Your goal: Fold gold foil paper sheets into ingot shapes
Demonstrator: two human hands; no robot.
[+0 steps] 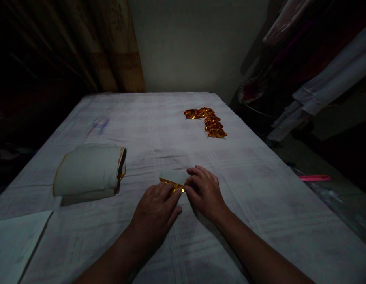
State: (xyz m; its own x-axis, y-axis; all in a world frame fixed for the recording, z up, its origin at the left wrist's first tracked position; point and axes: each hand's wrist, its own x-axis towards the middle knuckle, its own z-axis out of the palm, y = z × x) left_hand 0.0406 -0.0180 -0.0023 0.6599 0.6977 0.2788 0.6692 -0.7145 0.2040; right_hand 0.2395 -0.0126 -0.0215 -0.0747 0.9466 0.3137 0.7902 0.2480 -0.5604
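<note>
A small sheet of gold foil paper (173, 184) lies on the cloth-covered table in front of me, pale on one face, with a shiny gold strip along its near edge. My left hand (156, 205) presses and pinches that gold edge, its fingers closed over the paper. At the right end of the strip, the thumb and forefinger of my right hand (205, 191) grip the corner, the other fingers curled. Both hands partly hide the sheet. Farther off, several folded gold foil pieces (214, 125) form a bent row.
To the left is a thick folded stack of pale paper (86, 167) with gold edges. A white sheet or board (18, 240) lies at the near left corner. Clothes (333, 75) hang beyond the right edge, above a pink-handled object (314, 178). A curtain (111, 47) hangs at the back left.
</note>
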